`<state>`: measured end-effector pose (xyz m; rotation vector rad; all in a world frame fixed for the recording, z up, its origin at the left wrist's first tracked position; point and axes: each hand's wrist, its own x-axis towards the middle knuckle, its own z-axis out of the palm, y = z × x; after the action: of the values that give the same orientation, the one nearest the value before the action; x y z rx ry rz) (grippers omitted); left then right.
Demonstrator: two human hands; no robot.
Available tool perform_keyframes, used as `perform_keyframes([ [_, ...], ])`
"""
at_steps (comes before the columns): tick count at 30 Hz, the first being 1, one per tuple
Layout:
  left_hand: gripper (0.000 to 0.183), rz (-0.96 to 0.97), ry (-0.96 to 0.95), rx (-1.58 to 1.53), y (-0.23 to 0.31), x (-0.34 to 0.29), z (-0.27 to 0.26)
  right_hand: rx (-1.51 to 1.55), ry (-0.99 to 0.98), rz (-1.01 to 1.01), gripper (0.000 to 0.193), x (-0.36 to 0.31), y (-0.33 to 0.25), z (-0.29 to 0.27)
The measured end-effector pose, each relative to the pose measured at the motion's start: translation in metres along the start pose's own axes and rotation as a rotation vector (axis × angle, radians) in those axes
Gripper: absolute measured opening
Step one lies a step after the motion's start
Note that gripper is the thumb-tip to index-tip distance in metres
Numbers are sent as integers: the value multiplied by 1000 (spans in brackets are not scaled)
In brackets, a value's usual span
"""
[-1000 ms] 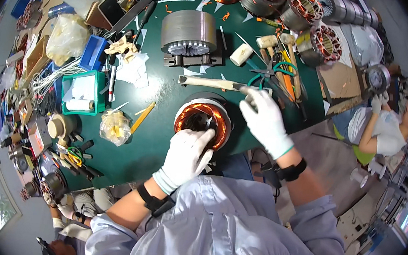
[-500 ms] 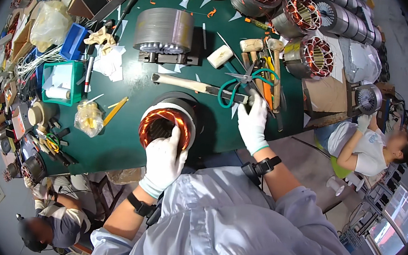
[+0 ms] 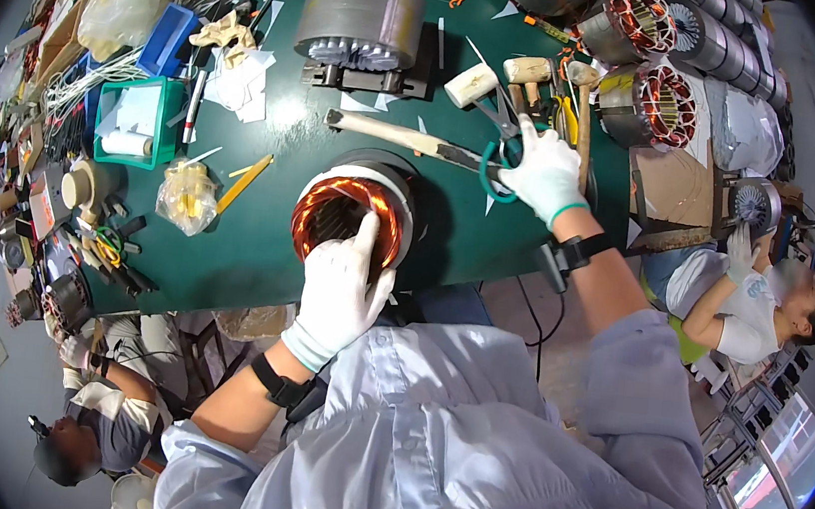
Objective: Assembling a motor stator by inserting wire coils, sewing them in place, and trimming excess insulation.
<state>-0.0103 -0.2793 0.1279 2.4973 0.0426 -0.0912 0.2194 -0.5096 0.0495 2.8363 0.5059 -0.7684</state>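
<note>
Still, gloved left hand (image 3: 343,292) flat on coppery round stator (image 3: 352,213); right hand (image 3: 543,169) around green-handled scissors (image 3: 499,159).

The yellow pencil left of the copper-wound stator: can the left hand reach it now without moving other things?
Probably yes. The left hand rests on the stator, and bare green table lies between it and the yellow pencil.

Green workbench (image 3: 259,238) with copper-wound stator (image 3: 352,216), hammer (image 3: 411,139), scissors (image 3: 501,160).

A small clear bag (image 3: 187,195) of yellow bits is lying near the green table's (image 3: 259,238) left edge; a larger clear bag (image 3: 119,3) is sitting at its far left corner.
</note>
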Motion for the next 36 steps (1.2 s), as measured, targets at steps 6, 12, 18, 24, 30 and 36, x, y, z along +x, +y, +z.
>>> perform_keyframes([
  [6, 72, -41, -14, -95, -3, -9, -4, 292, -56, -72, 71, -10, 28, -3],
  [12, 69, -95, 34, -164, -6, -12, -2, 1401, -508, -94, 65, -112, -25, -24],
  [18, 74, 33, 93, -106, -8, -13, 5, 1875, -895, -339, 57, -179, -71, 2],
  [24, 84, 61, 90, -53, -10, -15, 9, 2028, -910, -267, 64, -179, -84, 23],
  [30, 86, 55, 73, -73, -10, -15, 11, 2102, -862, -252, 64, -176, -93, 23],
  [36, 87, 104, 98, -98, -14, -10, 12, 2211, -892, -307, 76, -170, -95, 29],
])
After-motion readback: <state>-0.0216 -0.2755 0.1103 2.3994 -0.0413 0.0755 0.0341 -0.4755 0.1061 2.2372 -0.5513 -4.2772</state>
